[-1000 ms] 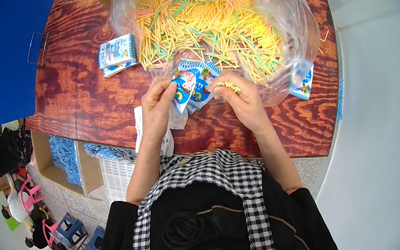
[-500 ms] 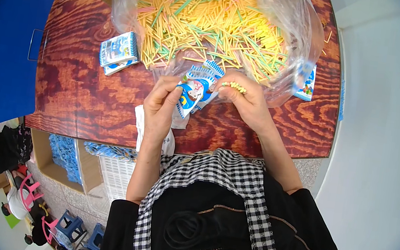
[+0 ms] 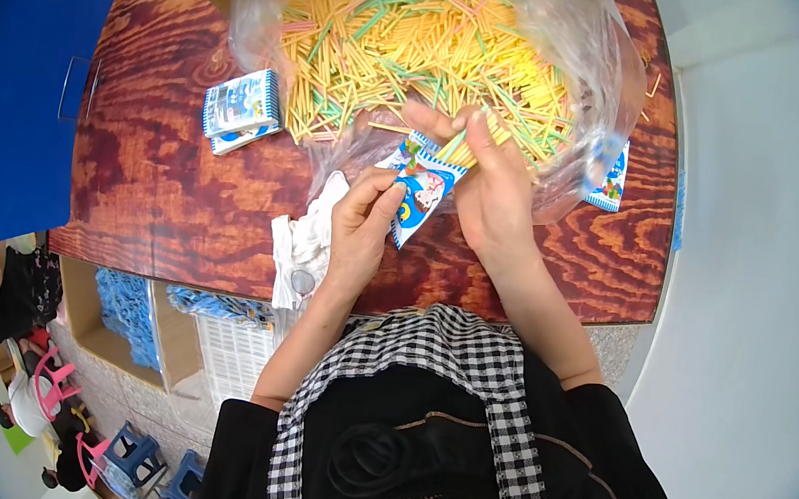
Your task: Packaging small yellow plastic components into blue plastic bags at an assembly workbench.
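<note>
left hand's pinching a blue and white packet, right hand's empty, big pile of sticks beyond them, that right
No, the right hand isn't empty: the head view shows it holding a bunch of yellow sticks. The left hand does pinch a blue and white packet, and the big pile of sticks does lie beyond them.

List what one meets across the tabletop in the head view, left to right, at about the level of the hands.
Packet stack → crumpled white item → left hand → held blue-and-white packet → right hand → packet near the table's right edge.
</note>
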{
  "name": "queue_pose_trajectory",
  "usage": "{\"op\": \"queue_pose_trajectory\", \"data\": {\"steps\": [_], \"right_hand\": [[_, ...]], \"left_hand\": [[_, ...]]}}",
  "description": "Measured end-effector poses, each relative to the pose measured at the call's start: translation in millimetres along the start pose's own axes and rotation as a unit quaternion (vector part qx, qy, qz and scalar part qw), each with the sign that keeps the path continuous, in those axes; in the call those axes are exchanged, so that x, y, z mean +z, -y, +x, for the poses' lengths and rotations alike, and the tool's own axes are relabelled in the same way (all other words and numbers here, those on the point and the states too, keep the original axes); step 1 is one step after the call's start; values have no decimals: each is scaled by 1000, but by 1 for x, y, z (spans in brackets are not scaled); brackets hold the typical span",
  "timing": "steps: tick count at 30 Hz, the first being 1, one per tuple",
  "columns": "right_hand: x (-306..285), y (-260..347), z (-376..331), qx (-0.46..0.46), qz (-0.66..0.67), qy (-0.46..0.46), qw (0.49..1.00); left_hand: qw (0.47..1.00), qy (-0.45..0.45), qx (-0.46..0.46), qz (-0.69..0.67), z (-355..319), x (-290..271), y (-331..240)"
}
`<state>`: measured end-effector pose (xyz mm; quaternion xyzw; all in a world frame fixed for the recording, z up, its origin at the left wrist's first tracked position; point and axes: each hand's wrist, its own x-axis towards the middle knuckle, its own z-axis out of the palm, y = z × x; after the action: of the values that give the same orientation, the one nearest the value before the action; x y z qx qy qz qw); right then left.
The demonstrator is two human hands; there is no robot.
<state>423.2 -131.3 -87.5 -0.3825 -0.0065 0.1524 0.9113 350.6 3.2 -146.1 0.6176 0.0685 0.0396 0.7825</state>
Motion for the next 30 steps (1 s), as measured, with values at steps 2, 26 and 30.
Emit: {"op": "queue_pose_trajectory", "data": {"steps": [2, 26, 30], "right_hand": [[-2, -5, -7, 17, 2, -14, 1000], [4, 2, -18, -102, -623, 74, 772], [16, 8, -29, -222, -636, 107, 731]], "left_hand": [[1000, -11, -1, -4, -1, -1, 0], [986, -12, -40, -162, -5, -11, -1], [991, 4, -37, -129, -2, -12, -7]]}}
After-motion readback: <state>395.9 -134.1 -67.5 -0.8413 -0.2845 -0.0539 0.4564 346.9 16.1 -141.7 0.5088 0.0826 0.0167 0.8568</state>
